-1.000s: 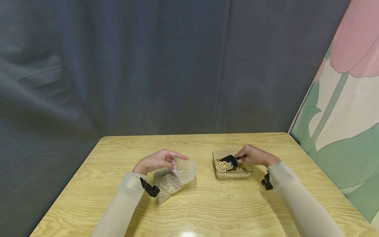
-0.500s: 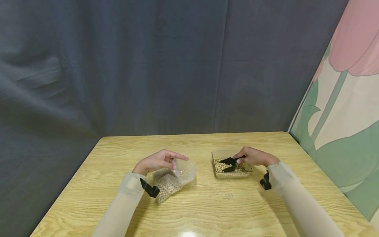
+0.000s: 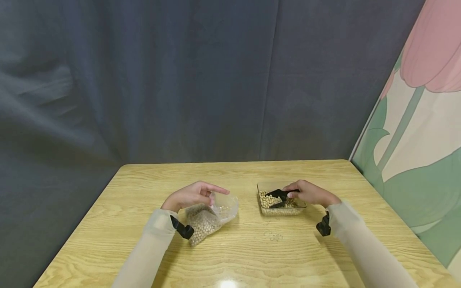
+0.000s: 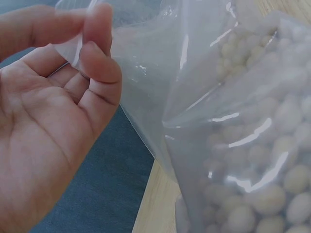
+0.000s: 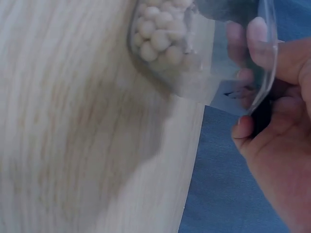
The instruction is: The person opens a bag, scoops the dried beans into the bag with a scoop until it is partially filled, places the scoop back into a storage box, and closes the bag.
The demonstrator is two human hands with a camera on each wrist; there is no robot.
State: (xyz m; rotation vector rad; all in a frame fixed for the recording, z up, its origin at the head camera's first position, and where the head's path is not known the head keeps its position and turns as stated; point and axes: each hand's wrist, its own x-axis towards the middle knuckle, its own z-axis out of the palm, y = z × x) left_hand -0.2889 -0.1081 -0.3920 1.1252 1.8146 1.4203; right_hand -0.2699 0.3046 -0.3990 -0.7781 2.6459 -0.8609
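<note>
My left hand (image 3: 189, 197) pinches the top edge of a clear plastic bag (image 3: 206, 226), its index finger stretched out over the opening. Pale round beans fill the bag's lower part, seen close in the left wrist view, where thumb and fingers meet on the plastic film (image 4: 146, 53). To the right, my right hand (image 3: 313, 193) grips the handle of a black scoop (image 3: 276, 193). The scoop's blade lies among yellowish beans (image 3: 267, 200) inside a clear rectangular container (image 3: 282, 212). In the right wrist view, the container's wall (image 5: 214, 92) stands in front of some fingers.
Both containers of beans rest on a light wood-grain table (image 3: 237, 256). A dark curtain (image 3: 201, 88) hangs behind its far edge, and a flower-patterned panel (image 3: 414, 160) borders the right side. Faint marks (image 3: 275, 237) show on the tabletop in front of the container.
The scoop in my right hand has turned and sunk a little among the beans, the right hand lowering slightly. My left hand keeps its pinch on the bag.
</note>
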